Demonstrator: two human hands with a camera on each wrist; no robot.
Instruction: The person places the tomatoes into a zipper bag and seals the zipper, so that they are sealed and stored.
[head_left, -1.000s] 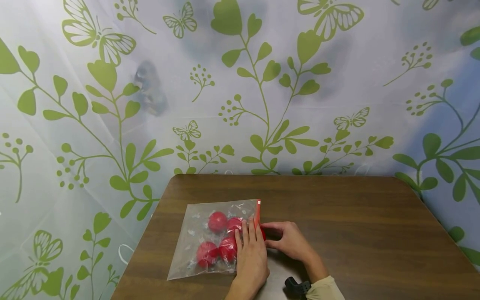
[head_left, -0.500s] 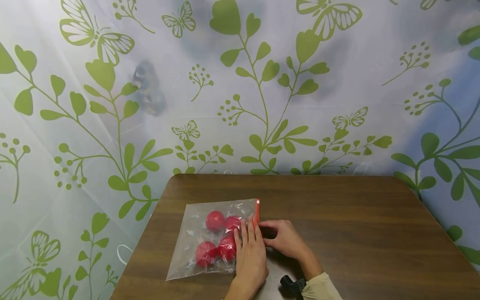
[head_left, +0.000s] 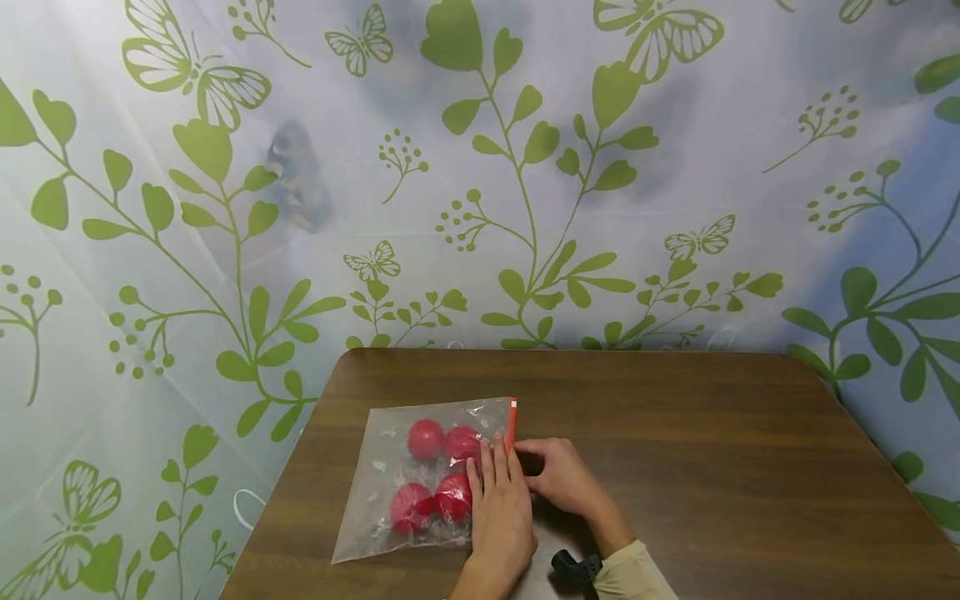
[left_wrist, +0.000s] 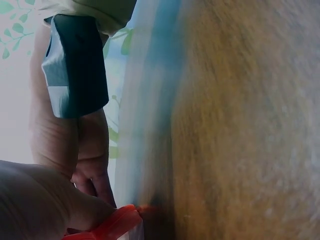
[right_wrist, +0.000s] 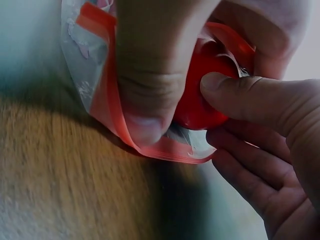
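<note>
A clear zip bag (head_left: pixel 378 483) with a red-orange edge lies flat on the table, with several red balls (head_left: pixel 425 439) inside. My left hand (head_left: pixel 501 517) lies across the bag's mouth, its fingers straight on top. In the right wrist view, the left thumb (right_wrist: pixel 150 85) is tucked inside the red-orange rim (right_wrist: pixel 172 155), holding the lip. A shiny red ball (right_wrist: pixel 205 100) sits within the mouth; my right hand (head_left: pixel 566 479) holds it, with the right thumb (right_wrist: pixel 250 95) pressed on its surface. From the head camera, that ball is hidden behind the hands.
The brown wooden table (head_left: pixel 712 467) extends to the right and behind the bag. A pale curtain (head_left: pixel 525 167) with green leaves and butterflies hangs behind it. A dark wrist device (head_left: pixel 576 569) sits at the right sleeve (head_left: pixel 633 575).
My right hand has moved slightly left, and the red ball at the bag's mouth has gone out of the head view. The upper balls in the bag have shifted a little left.
</note>
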